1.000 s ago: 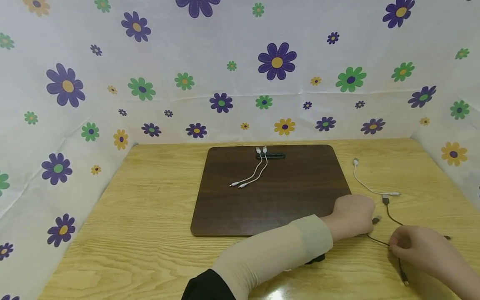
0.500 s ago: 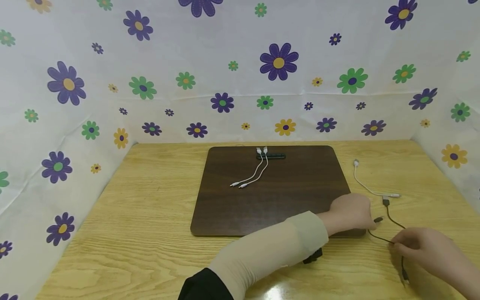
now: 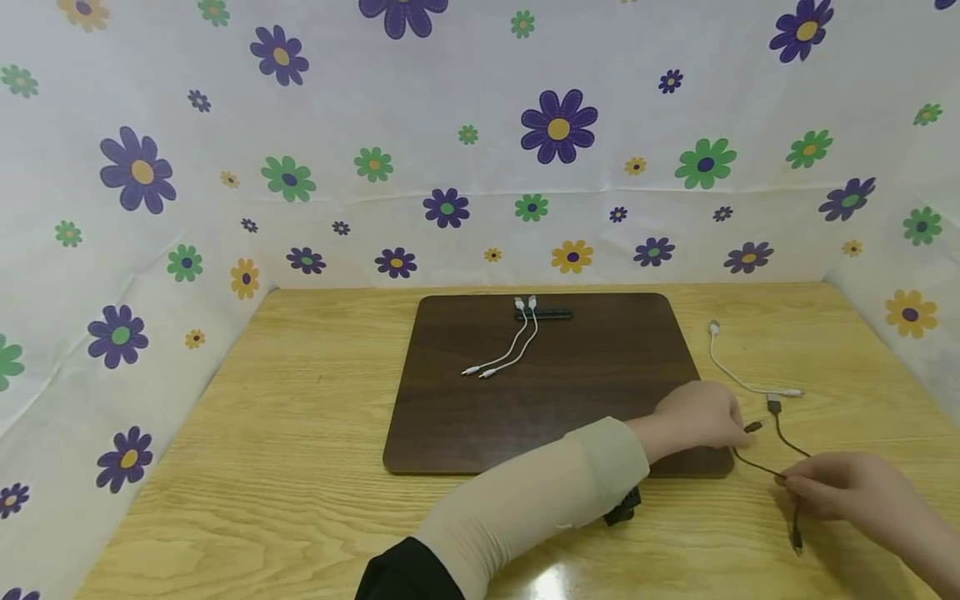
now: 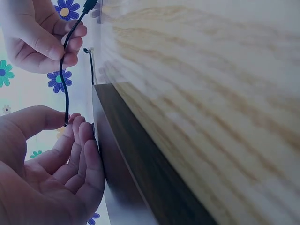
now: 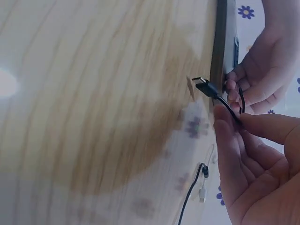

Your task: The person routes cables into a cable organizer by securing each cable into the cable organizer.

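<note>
In the head view, a short black USB cable [image 3: 759, 467] is stretched between both hands beside the board's near right corner. My left hand [image 3: 697, 414] pinches it between thumb and fingertips, close to one plug [image 3: 753, 427]. My right hand [image 3: 862, 492] pinches it nearer the other end, whose small connector [image 5: 206, 87] points away from the fingers in the right wrist view. Seen from the left wrist, the left hand's other fingers curve loosely beside the edge of the dark brown board [image 4: 126, 154]. A second black cable [image 3: 780, 429] lies behind, partly covered by the right hand.
Two white cables [image 3: 517, 340] lie side by side on the board, their USB plugs over a dark green strip [image 3: 555, 314]. A third white cable [image 3: 723, 367] rests on the wooden table [image 3: 285, 417], right of the board. Flowered cloth [image 3: 450, 125] walls the back and sides.
Both hands keep their pinch on the black cable. The left hand has shifted slightly left and away from the camera. The small connector hanging below the right hand has moved left and a little up.
</note>
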A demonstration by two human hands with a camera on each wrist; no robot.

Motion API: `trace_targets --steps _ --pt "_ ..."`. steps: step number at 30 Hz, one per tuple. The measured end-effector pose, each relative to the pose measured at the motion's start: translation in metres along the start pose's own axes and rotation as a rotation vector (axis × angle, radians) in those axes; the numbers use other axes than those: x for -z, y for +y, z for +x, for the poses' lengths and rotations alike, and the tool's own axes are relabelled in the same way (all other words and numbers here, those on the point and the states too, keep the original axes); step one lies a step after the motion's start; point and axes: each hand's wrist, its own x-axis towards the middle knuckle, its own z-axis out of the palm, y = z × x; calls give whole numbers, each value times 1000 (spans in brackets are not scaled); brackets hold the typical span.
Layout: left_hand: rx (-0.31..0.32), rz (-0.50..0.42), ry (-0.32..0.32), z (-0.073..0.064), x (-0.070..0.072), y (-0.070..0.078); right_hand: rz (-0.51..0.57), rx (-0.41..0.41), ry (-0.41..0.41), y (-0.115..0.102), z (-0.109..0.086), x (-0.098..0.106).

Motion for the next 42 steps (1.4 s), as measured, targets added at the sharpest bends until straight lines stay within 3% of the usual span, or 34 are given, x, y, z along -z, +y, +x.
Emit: trace_targets --steps 5,9,13,17,19,24,34,42 --pt "-1 -66 -9 1 5 -4 247 -34 -77 8 1 5" --pt "6 -176 -26 3 5 -8 489 -15 -197 19 4 9" --pt "23 -390 -52 4 4 -13 678 -18 -291 25 7 9" --pt "42 -643 -76 1 4 -18 775 1 -347 28 8 8" --pt "48 -749 -84 0 6 -20 807 6 -371 28 8 7" --pt "38 -843 -98 -2 8 -24 821 -3 -392 30 9 6" --pt "37 -916 -123 -1 10 -32 824 -47 -369 25 10 5" --pt "52 -937 -145 2 15 -40 837 -3 -380 17 12 4"
